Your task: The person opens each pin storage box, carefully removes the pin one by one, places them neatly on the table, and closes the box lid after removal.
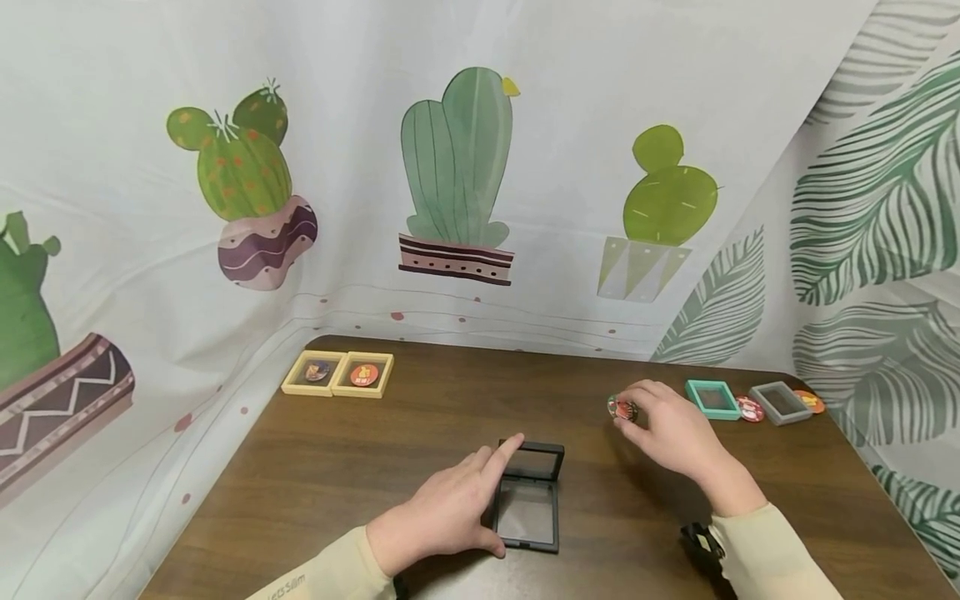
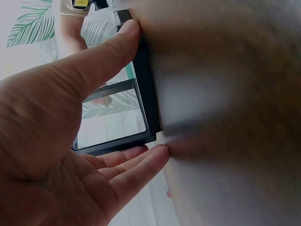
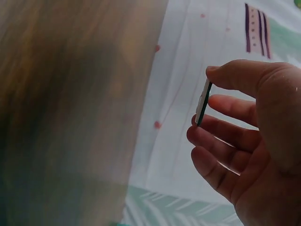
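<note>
Black hinged frame (image 1: pixel 527 510) lies on bench (image 1: pixel 450 400), steadied, it seems, for loading step by left hand (image 1: pixel 453 504), thumb and fingers spread along its side; lid (image 1: pixel 537 463) raised, middle see-through. Farther off, thin disc (image 1: pixel 621 407) is pinched by right hand (image 1: pixel 671 425), held clear of bench; next move probably calls for disc to be carried to frame and laid flat. Disc is patterned red and green.
</note>
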The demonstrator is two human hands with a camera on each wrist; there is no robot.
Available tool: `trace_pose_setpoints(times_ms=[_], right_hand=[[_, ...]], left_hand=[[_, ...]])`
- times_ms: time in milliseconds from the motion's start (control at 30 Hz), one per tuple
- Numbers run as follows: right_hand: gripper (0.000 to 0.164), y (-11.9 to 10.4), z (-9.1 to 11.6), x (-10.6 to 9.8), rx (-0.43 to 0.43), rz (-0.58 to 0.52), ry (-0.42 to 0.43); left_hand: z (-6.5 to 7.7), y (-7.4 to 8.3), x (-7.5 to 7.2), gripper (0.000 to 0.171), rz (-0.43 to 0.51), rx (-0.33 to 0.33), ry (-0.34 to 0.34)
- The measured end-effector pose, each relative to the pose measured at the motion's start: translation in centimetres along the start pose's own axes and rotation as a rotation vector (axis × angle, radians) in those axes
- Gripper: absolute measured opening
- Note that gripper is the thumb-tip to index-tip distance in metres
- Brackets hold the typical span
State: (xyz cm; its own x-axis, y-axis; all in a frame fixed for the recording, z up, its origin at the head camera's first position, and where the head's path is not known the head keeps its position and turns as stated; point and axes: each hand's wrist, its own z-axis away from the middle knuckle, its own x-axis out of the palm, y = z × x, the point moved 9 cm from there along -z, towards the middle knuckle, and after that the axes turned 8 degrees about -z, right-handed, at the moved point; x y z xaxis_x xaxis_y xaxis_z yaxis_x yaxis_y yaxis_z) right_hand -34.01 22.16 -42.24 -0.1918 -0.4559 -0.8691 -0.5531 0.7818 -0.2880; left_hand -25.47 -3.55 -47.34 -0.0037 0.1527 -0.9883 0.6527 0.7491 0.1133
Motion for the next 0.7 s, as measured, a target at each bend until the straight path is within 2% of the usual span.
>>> trace_pose_setpoints(times_ms=[333,700], right_hand=[[0.022,4.3,0.4,1.4,0.123,0.022,-0.066],[0.024,6.9,0.4,1.9,0.211,0.05,-0.123]], left_hand=[[-0.1,0.0,-0.2,0.145,0.001,0.001,-0.002],[-0.1,0.0,0.0,0.145,0.006,-0.012,-0.018]])
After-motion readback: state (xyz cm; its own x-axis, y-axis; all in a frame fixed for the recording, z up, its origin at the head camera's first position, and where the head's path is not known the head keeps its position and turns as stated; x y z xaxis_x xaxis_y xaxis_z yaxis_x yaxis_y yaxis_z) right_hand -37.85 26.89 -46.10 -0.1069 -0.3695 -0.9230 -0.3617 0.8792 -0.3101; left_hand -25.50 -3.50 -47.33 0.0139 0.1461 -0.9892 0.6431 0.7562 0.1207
